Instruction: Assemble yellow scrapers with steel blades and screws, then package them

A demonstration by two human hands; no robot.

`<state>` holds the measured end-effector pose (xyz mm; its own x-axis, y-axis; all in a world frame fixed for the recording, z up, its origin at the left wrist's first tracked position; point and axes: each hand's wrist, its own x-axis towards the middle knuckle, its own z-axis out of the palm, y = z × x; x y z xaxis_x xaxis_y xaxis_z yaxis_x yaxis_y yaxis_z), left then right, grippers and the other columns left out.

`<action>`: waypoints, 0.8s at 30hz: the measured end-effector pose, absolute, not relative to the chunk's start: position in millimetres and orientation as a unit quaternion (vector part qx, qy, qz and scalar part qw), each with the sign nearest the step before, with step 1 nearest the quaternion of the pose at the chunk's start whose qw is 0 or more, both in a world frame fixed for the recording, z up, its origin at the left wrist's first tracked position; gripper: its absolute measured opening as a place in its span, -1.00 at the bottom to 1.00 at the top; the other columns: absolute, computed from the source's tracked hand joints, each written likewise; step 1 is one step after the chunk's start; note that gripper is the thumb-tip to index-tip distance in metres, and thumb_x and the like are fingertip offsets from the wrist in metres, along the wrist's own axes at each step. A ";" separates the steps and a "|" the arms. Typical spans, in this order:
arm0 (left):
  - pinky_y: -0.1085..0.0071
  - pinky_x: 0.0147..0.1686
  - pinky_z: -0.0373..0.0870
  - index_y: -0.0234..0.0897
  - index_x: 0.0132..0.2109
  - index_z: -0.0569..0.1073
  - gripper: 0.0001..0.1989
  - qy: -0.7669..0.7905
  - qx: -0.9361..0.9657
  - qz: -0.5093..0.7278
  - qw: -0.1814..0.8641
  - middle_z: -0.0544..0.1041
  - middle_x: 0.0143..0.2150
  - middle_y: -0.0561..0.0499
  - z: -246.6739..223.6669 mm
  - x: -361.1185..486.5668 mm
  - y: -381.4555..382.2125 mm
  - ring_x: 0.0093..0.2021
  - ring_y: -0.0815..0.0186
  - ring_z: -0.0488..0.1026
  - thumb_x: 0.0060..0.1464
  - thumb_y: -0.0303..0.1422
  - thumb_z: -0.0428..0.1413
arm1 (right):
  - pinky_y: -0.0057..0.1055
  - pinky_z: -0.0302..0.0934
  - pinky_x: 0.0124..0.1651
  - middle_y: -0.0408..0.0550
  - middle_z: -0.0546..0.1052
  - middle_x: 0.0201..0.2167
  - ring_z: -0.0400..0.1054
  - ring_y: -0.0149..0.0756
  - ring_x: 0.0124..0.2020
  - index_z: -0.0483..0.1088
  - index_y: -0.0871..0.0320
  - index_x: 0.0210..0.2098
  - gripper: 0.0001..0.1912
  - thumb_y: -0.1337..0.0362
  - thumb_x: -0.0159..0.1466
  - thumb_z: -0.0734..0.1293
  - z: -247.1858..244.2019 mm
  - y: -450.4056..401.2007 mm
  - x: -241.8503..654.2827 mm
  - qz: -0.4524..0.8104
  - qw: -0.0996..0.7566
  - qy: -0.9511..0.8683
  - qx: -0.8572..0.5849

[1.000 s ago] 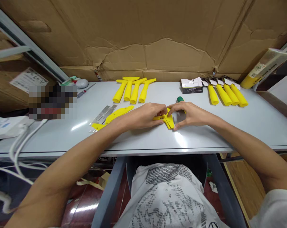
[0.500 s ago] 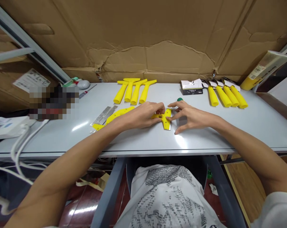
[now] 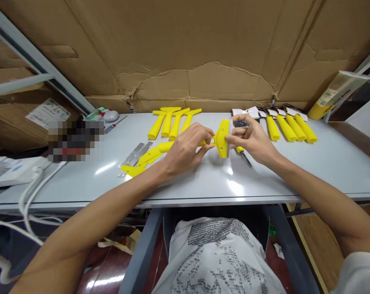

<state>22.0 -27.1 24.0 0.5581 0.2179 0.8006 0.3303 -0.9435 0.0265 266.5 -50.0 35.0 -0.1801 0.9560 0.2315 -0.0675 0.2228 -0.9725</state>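
A yellow scraper point(image 3: 222, 139) with a metal blade along its right edge is held up off the table between both hands. My left hand point(image 3: 188, 147) pinches its narrow yellow neck between thumb and fingers. On the broad head, my right hand point(image 3: 252, 138) grips near the blade edge, thumb on the face and fingers behind. Below my right hand lies a screwdriver point(image 3: 245, 157), its handle partly hidden. Left of my left hand are loose yellow scraper parts point(image 3: 150, 156) and flat metal blades point(image 3: 137, 154), partly covered by my forearm.
Several yellow T-shaped handles point(image 3: 174, 123) lie at the back of the table point(image 3: 185, 192). Back right are several yellow-handled scrapers point(image 3: 290, 127) and a clear-and-yellow tube point(image 3: 335, 96). Cardboard point(image 3: 203, 49) walls the rear. White cables point(image 3: 28, 200) hang at the left edge.
The scraper has been raised from the table and its face tipped toward me. My right hand has closed on its head, and the screwdriver underneath has come into view.
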 end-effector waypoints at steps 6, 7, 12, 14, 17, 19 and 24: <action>0.29 -0.11 0.60 -0.22 0.21 0.37 -0.59 -0.164 -0.863 -0.478 -0.021 0.59 -0.01 -0.10 22.7 27.4 -33.1 -0.09 0.23 0.57 0.29 -0.36 0.27 | -0.42 0.46 -0.29 -0.19 0.63 -0.40 0.54 -0.37 -0.39 0.52 0.12 -0.12 -0.55 0.19 0.10 0.70 35.5 -55.4 264.8 0.437 0.520 -0.645 -0.350; 0.31 -0.11 0.61 -0.20 0.28 0.34 -0.49 -0.169 -0.857 -0.484 -0.053 0.58 0.01 -0.11 22.3 28.8 -35.0 -0.09 0.24 0.59 0.28 -0.31 0.30 | -0.43 0.43 -0.31 -0.20 0.63 -0.40 0.52 -0.39 -0.40 0.54 0.11 -0.12 -0.58 0.19 0.13 0.69 34.8 -57.8 263.7 0.421 0.523 -0.657 -0.344; 0.45 -0.22 0.63 -0.19 0.26 0.39 -0.47 -0.227 -0.809 -0.504 -0.201 0.63 -0.15 0.02 17.4 35.2 -40.7 -0.25 0.36 0.62 0.28 -0.15 0.36 | -0.44 0.40 -0.30 -0.15 0.68 -0.29 0.56 -0.38 -0.33 0.58 0.09 -0.08 -0.63 0.12 0.21 0.65 30.3 -70.4 255.6 0.369 0.516 -0.690 -0.349; 0.43 -0.20 0.65 -0.23 0.15 0.46 -0.53 -0.244 -0.784 -0.509 -0.259 0.66 -0.21 0.02 16.3 36.6 -40.9 -0.26 0.34 0.64 0.26 -0.09 0.37 | -0.44 0.41 -0.29 -0.15 0.66 -0.32 0.55 -0.37 -0.32 0.60 0.09 -0.10 -0.65 0.09 0.22 0.64 30.8 -72.6 253.2 0.339 0.527 -0.687 -0.368; 0.37 -0.13 0.67 -0.26 0.06 0.53 -0.52 -0.265 -0.747 -0.523 -0.313 0.71 -0.19 -0.04 17.3 37.2 -40.7 -0.21 0.28 0.68 0.20 -0.04 0.40 | -0.42 0.48 -0.27 -0.17 0.62 -0.37 0.52 -0.38 -0.34 0.64 0.08 -0.15 -0.70 0.05 0.26 0.61 35.2 -71.9 253.2 0.336 0.533 -0.682 -0.373; 0.36 -0.15 0.67 -0.26 0.04 0.56 -0.51 -0.278 -0.734 -0.521 -0.334 0.73 -0.16 -0.07 18.4 37.1 -40.7 -0.19 0.25 0.69 0.16 -0.02 0.43 | -0.38 0.54 -0.23 -0.15 0.65 -0.33 0.55 -0.35 -0.34 0.67 0.07 -0.14 -0.72 0.04 0.28 0.60 38.2 -69.9 255.0 0.365 0.514 -0.687 -0.360; 0.32 -0.08 0.67 -0.29 0.03 0.59 -0.48 -0.282 -0.737 -0.511 -0.341 0.74 -0.13 -0.10 18.0 37.7 -41.6 -0.15 0.22 0.70 0.13 0.02 0.43 | -0.30 0.61 -0.25 -0.13 0.66 -0.32 0.56 -0.32 -0.39 0.68 0.06 -0.23 -0.76 0.04 0.25 0.61 35.7 -67.0 256.7 0.350 0.519 -0.693 -0.358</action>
